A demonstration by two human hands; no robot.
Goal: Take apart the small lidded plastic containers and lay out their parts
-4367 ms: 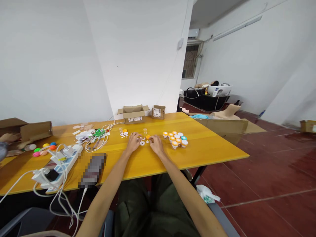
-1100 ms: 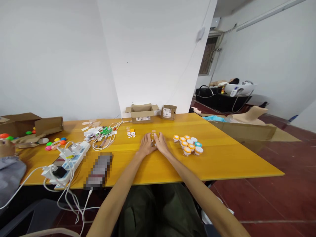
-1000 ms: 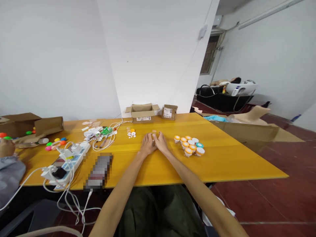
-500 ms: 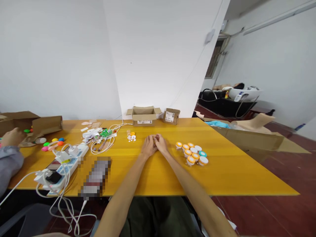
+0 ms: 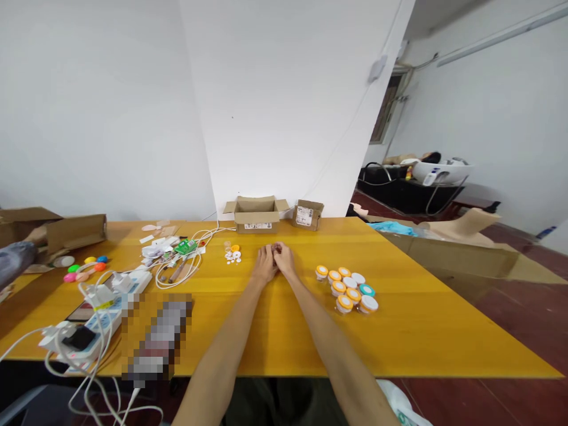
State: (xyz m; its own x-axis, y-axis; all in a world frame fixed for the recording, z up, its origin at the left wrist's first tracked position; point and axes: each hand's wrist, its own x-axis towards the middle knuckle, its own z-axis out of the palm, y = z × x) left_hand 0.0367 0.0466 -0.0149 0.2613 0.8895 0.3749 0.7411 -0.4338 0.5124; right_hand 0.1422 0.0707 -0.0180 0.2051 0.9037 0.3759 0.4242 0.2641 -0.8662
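Over the middle of the table, my left hand and my right hand meet with their fingertips together. Both have curled, closed fingers, and whatever lies between them is hidden and too small to name. Left of my hands are small white round pieces with an orange ring beside them. To the right stands a group of small clear jars with orange, white and teal lids.
An open cardboard box and a smaller box stand by the wall. Cables, a power strip and a pixelated phone occupy the left. A co-worker's sleeve reaches toward another box near coloured balls.
My hands stay together, with the fingers slightly shifted. The table sits a little lower in view. The co-worker's hand has moved, leaving mostly the sleeve visible by the left box.
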